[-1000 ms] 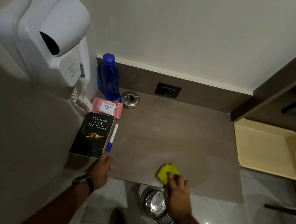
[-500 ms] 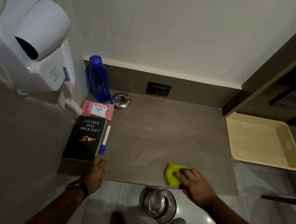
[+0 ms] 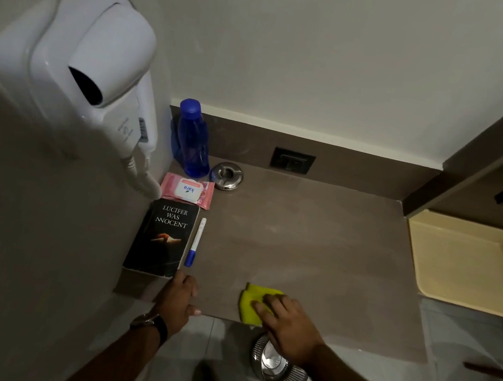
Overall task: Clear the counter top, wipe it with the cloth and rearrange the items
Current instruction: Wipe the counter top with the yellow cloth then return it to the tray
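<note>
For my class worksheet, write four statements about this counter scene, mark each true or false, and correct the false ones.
1. The right hand presses the yellow cloth on the counter. True.
2. The pen lies on top of the book. False: it lies on the counter beside the book.
3. The blue bottle stands upright. True.
4. The wipes pack is in the cream tray. False: it lies on the counter behind the book.
</note>
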